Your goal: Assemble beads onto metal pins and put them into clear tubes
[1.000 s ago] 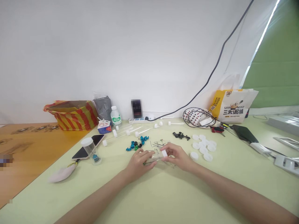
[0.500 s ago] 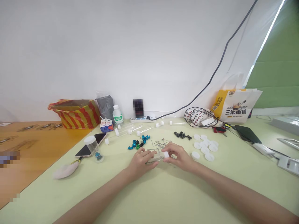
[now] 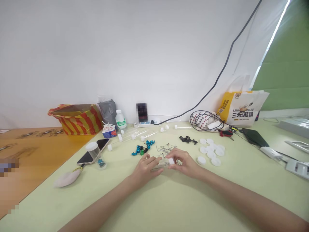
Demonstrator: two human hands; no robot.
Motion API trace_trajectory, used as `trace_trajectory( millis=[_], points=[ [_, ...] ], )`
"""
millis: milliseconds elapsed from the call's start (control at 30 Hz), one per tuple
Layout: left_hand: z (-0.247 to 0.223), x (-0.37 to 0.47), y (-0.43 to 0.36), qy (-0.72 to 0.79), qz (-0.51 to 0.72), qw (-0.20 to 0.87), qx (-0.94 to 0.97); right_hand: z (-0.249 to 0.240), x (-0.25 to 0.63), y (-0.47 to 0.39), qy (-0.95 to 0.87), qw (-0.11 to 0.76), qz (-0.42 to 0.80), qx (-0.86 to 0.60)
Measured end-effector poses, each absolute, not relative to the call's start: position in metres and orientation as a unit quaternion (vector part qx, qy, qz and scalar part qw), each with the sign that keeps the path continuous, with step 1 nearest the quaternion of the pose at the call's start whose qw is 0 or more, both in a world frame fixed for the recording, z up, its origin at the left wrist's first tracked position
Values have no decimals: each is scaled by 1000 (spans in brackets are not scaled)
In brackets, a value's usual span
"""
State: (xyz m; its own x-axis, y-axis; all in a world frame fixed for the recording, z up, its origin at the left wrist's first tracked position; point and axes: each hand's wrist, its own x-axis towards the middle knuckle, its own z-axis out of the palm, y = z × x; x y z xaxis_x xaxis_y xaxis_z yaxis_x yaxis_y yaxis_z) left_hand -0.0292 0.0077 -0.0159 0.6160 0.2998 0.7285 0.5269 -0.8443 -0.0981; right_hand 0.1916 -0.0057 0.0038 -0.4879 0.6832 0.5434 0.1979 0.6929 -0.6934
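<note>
1. Forearms (image 3: 108,197) sweep in from the two lower corners, converging over the middle of the pale green table (image 3: 169,207), and it's all close work here!
2. Left hand (image 3: 146,169) comes in low, back turned up, fingers curled over a clear tube (image 3: 159,165) with the thumb along the near side. That's a clamp on the tube.
3. Right hand (image 3: 183,163) faces it, wrist angled inward, thumb and forefinger pinched on the white cap (image 3: 170,161) at the tube's right end.
4. So where's the tube? Right between the two hands, on its side, partly hidden by the left fingers. Whether it touches the table, I cannot tell.
5. Just beyond the hands, thin metal pins (image 3: 167,148) lie scattered; blue, black and green pieces (image 3: 142,149) sit past the left hand, black pieces (image 3: 187,140) further back, and white lids (image 3: 211,151) to the right of the right hand.
6. Lettering now! The yellow-and-white bag (image 3: 241,111) at the back right shows 三米粥铺 in big black characters, with "SANM" and "NGEE" above, split by a bowl picture. The bottle (image 3: 121,120) wears a green label and the small box (image 3: 109,131) is printed blue and white, both too small to read.
</note>
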Motion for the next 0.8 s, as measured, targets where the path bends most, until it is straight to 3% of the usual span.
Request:
trace_trajectory(
  millis=[800],
  points=[
    [-7, -23, 2, -259, -346, 201, -879, 0, 187, -12, -769, 469, 279, -332]
  ],
)
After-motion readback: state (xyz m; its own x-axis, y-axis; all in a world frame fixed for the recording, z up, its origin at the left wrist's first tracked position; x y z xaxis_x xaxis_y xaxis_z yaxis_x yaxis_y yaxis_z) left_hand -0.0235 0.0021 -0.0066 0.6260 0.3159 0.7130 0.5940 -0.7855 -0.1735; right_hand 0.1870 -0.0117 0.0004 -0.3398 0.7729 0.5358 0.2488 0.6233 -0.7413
